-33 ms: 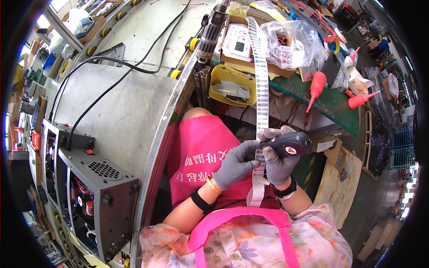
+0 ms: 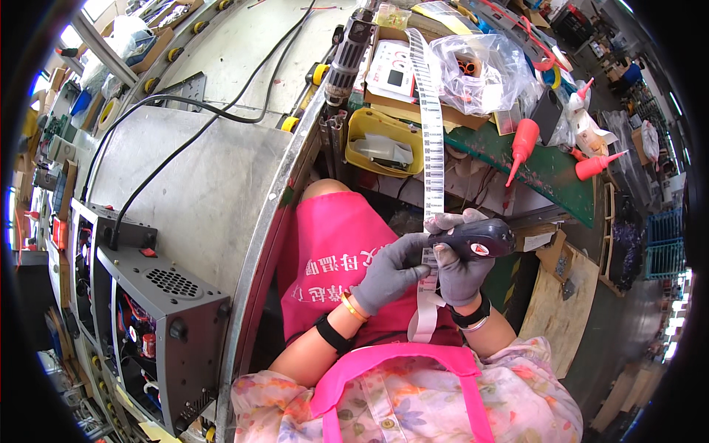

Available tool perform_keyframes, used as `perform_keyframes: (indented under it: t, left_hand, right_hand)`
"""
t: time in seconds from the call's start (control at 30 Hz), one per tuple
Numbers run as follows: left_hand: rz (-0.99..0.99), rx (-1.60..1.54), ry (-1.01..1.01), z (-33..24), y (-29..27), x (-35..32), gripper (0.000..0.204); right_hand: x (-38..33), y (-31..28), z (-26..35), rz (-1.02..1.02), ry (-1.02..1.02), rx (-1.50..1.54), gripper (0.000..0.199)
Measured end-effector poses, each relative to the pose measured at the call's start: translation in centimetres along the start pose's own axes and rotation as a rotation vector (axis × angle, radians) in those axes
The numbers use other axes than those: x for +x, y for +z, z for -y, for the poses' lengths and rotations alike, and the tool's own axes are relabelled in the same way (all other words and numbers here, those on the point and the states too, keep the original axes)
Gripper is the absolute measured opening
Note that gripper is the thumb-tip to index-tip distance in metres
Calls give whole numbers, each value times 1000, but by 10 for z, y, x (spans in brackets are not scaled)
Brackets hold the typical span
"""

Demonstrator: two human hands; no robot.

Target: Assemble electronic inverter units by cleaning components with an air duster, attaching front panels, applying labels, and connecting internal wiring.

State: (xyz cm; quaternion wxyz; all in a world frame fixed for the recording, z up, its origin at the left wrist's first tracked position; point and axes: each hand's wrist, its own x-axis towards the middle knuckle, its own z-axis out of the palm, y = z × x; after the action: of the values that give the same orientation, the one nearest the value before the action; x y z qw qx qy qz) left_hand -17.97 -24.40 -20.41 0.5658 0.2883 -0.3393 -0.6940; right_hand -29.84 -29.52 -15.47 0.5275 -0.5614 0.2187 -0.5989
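Observation:
My left hand [image 2: 395, 269], in a grey glove, pinches the long strip of white printed labels [image 2: 433, 155]. Its fingertips meet the strip just beside my right hand [image 2: 459, 277]. That right hand, also gloved, is closed round a black, rounded hand-held device [image 2: 480, 238] with a round white and red sticker. The device juts out to the right of the fingers, and its far side is hidden. Above my hands the label strip runs up past a yellow bin to the cluttered bench; its lower end curls over my pink apron [image 2: 332, 255].
Left of me a metal bench [image 2: 199, 155] carries black cables and a grey open-sided equipment case [image 2: 166, 277]. Ahead are the yellow bin [image 2: 384, 140], a clear plastic bag [image 2: 480, 70], a power screwdriver [image 2: 348, 55] and red squeeze bottles [image 2: 523, 140] on a green board.

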Motion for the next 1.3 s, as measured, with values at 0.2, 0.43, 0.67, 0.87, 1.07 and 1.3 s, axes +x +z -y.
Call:
perform_keyframes:
  t: [0.2,0.43,0.67,0.87,1.07,1.3]
  left_hand:
    - [10,83,9,-5,-1,1,49]
    - [-171,79,104,-4,6,-1,51]
    - [-189,151,180,-4,8,1,52]
    - [-234,287,236,-7,14,-1,50]
    - [-417,209,174,-4,22,6,44]
    - [-539,81,212,9,21,14,30]
  right_hand:
    - [8,-14,5,38,-24,-357,61]
    - [16,-48,2,79,-62,-896,36]
    - [-2,-56,-7,223,316,-660,28]
    - [1,-49,-6,282,293,-630,15]
    - [8,-41,5,385,127,-780,20]
    - [3,-22,10,371,-57,-947,14]
